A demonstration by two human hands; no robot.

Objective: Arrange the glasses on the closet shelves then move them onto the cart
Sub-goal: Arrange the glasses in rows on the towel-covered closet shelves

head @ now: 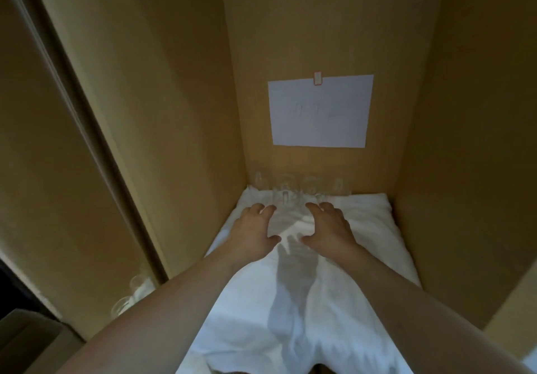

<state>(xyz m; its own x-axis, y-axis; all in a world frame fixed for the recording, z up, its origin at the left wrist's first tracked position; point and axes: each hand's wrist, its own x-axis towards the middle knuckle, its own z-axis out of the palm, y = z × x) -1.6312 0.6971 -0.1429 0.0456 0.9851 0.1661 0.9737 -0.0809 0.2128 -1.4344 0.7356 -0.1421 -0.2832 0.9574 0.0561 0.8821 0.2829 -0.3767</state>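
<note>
At the back edge of the shelf point(377, 228), the glasses point(296, 190) are sitting in a row against the closet's rear wall. They're clear, light and breakable, probably slick, so I'd grab each around the body. Left hand point(252, 228) and right hand point(328, 225) are hovering just short, fingers spread wide, holding nothing. A soft white cloth point(290, 315) is covering the shelf, with a paper sheet point(319, 110) taped above.

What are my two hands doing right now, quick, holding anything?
Left hand: open, fingers spread over the white cloth, holding nothing.
Right hand: open, fingers loosely curved near the glasses, holding nothing.
</note>
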